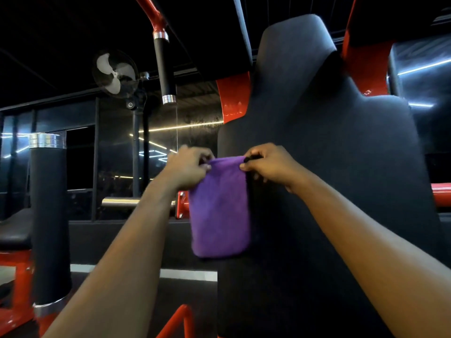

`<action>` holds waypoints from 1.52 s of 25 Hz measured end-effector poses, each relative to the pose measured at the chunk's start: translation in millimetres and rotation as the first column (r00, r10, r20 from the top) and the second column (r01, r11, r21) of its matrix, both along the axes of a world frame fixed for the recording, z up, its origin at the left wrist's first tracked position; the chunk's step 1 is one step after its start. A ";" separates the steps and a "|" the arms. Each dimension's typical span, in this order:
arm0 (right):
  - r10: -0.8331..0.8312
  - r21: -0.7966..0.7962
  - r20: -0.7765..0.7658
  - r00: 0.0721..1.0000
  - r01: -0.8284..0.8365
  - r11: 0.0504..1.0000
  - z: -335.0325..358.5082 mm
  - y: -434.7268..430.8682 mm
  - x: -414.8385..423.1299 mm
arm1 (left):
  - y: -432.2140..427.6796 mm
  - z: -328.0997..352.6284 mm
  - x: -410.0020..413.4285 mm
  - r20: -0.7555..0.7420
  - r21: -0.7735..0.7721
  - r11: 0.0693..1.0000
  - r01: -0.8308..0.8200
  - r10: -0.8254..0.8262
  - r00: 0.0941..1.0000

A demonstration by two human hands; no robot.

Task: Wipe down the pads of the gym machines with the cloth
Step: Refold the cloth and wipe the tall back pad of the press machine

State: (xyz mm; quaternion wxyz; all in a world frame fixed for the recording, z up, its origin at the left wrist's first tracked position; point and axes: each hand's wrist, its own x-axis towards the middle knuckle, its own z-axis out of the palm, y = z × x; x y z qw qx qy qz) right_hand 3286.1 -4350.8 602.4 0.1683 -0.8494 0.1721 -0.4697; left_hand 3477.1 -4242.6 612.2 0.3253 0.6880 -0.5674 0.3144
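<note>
Both hands pinch the top edge of one purple terry cloth (219,211), folded into a tall oblong. The left hand (188,168) takes the upper corner that lies off the tall black padded backrest (329,167). The right hand (269,167) takes the corner lying in front of the backrest's left margin. Thumb and curled fingers of each hand close on fabric, and neither hand is free.

The cloth hangs straight down from the fingers, long axis vertical. Its right half is in front of the backrest's left edge and its left half is past it. Whether it touches the upholstery cannot be told. The right hand is nearer the backrest's centre, so the wipe probably calls for a shift rightward onto that surface.

Count: two hands, one cloth, one backrest. Left of the backrest stand one upright black cylindrical roller pad (48,215) with chrome caps and one flat black bench pad (14,230). Above and left of it are one black-sleeved hanging handle (164,69) and one fan (116,73). A red steel frame (234,98) shows behind it.
</note>
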 end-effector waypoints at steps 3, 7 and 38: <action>0.003 0.067 0.346 0.938 -0.028 0.997 62.3 -9.1 22.5 | -41.8 45.0 -30.0 0.015 -0.554 0.796 -0.244 0.303 0.953; -0.012 0.101 0.495 0.869 -0.044 0.994 133.2 -44.0 25.6 | -107.9 47.8 -45.0 -0.060 -0.439 0.894 -0.085 0.066 0.996; -0.543 -0.546 0.454 0.707 0.702 0.457 39.7 -99.8 36.5 | -151.6 53.3 -2.8 -0.396 -0.555 0.823 0.116 -0.385 0.834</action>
